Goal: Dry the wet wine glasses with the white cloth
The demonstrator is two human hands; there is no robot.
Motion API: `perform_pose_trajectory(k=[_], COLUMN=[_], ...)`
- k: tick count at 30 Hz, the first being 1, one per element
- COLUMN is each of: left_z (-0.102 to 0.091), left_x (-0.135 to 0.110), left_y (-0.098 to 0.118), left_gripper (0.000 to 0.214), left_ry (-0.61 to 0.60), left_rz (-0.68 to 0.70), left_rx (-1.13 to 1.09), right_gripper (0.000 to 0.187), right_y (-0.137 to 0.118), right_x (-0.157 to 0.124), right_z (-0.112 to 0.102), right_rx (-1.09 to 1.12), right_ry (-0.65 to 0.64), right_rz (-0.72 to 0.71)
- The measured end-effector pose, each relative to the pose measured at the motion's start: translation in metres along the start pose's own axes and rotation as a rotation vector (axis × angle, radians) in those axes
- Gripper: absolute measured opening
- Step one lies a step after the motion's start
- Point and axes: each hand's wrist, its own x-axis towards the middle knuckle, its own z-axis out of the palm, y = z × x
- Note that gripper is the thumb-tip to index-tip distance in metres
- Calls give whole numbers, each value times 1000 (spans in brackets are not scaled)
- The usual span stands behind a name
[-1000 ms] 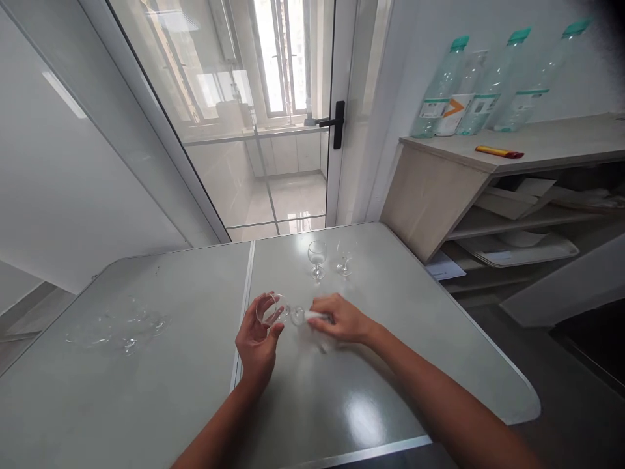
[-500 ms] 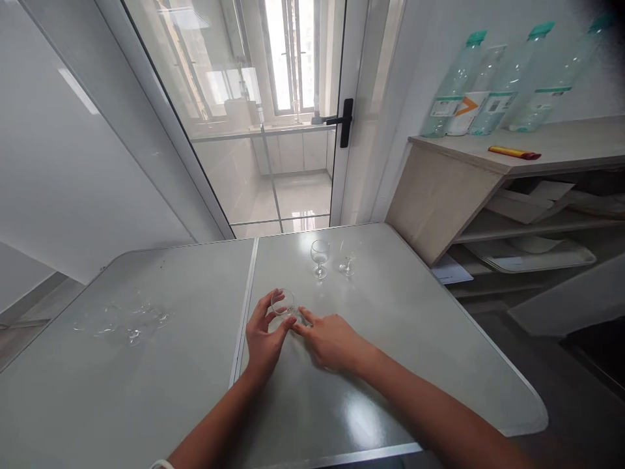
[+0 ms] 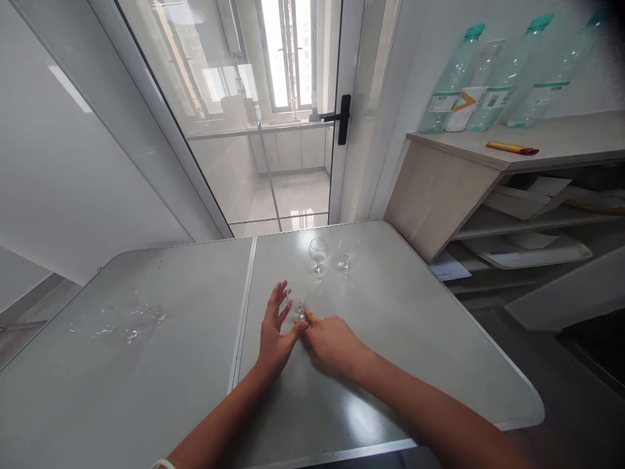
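Now that the short-stemmed wine glass (image 3: 299,303) is upright, no more tilted, its weight seems to rest on the table (image 3: 405,319), nearer than two similar glasses (image 3: 318,253). Close together, the left hand (image 3: 277,333) curves beside its bowl and the right hand (image 3: 333,342) is at its foot; whether they grip, one cannot tell.

No words or numbers can be read. An orange chevron (image 3: 472,99) marks the white label (image 3: 458,118) on a clear plastic bottle (image 3: 484,68); the three green-capped, green-tinted plastic bottles (image 3: 456,75) in its row bear green-edged labels (image 3: 444,102) with print too small to read.
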Motion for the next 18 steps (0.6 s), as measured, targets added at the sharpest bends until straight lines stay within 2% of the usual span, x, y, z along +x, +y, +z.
perform_pose_trajectory(k=[2, 4, 8, 10, 15, 18], left_z=[1, 1, -2, -3, -7, -8], left_x=[-1, -1, -1, -1, -2, -1], left_y=[0, 0, 1, 3, 11, 13], left_gripper=[79, 66, 49, 45, 33, 30], left_ry=[19, 45, 79, 81, 55, 66], left_rz=[20, 32, 21, 4, 48, 50], left_rx=[6, 12, 23, 39, 40, 10], right_gripper=[53, 61, 52, 44, 23, 23], right_y=[1, 3, 22, 37, 64, 66], right_x=[-1, -2, -5, -7, -12, -15], right_z=[-1, -2, -6, -10, -19, -23], right_rx=[-1, -9, -28, -26, -24, -33], right_ry=[0, -8, -54, -83, -129, -134], right_rz=[83, 236, 552, 655, 717, 725])
